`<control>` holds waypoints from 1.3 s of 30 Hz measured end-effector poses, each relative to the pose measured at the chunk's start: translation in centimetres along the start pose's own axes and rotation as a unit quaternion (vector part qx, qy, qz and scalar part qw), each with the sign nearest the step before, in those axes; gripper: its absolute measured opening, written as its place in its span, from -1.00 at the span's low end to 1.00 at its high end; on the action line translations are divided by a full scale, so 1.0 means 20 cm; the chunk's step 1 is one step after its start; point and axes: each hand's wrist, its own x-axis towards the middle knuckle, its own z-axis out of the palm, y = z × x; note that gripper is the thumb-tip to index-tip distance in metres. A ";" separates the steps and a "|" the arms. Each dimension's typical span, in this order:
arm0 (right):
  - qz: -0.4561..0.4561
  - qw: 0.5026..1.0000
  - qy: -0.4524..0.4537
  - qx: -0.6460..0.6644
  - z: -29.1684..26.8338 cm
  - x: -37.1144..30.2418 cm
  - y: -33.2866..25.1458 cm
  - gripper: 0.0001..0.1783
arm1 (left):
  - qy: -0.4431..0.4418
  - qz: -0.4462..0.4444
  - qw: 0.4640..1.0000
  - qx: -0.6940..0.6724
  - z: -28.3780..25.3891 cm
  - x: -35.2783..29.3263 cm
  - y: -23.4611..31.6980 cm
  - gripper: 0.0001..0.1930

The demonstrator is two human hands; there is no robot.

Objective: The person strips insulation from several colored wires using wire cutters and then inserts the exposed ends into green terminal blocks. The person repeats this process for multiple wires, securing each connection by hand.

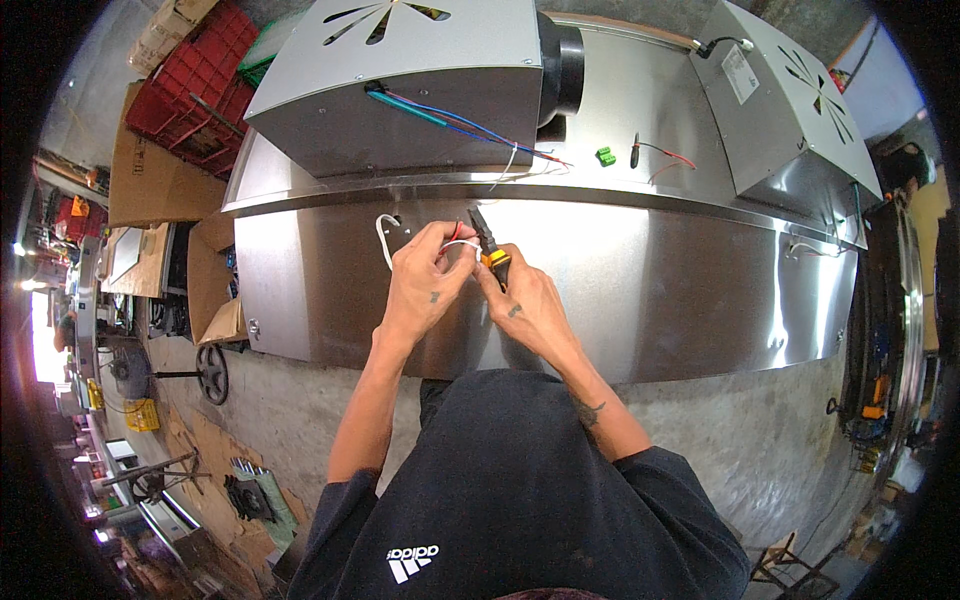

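Note:
Pinched in the fingers of my left hand [425,285] is a white cable [383,245] with thin red and dark wires at its end. The cable loops out beside a dark opening in the shiny steel panel [650,290]. My right hand [535,305] grips pliers [484,236] with dark jaws and black and yellow-orange handles, jaws pointing away from me. Both hands nearly touch above the panel, and the white wire end lies by the pliers. Fingers hide the exact wire tip.
Beyond the panel's ridge stands a grey metal box [400,140] with a black round outlet [565,70] and blue and red wires [460,122]. Green connectors [605,157] and a small black tool [635,152] lie beside it. A second grey box [775,130] stands right; red crates [195,90] left.

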 end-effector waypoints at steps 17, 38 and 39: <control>-0.028 0.998 0.015 0.060 0.03 0.02 0.04 -0.52 | 0.035 0.099 0.993 0.055 0.01 0.00 -0.05 -0.82; -0.059 0.998 0.026 0.028 0.04 0.04 0.11 -0.50 | -0.171 -0.099 0.980 0.002 -0.05 0.04 -0.02 -0.55; -0.063 0.997 0.021 0.031 0.04 0.03 0.11 -0.50 | -0.179 -0.111 0.977 0.015 -0.05 0.05 -0.01 -0.56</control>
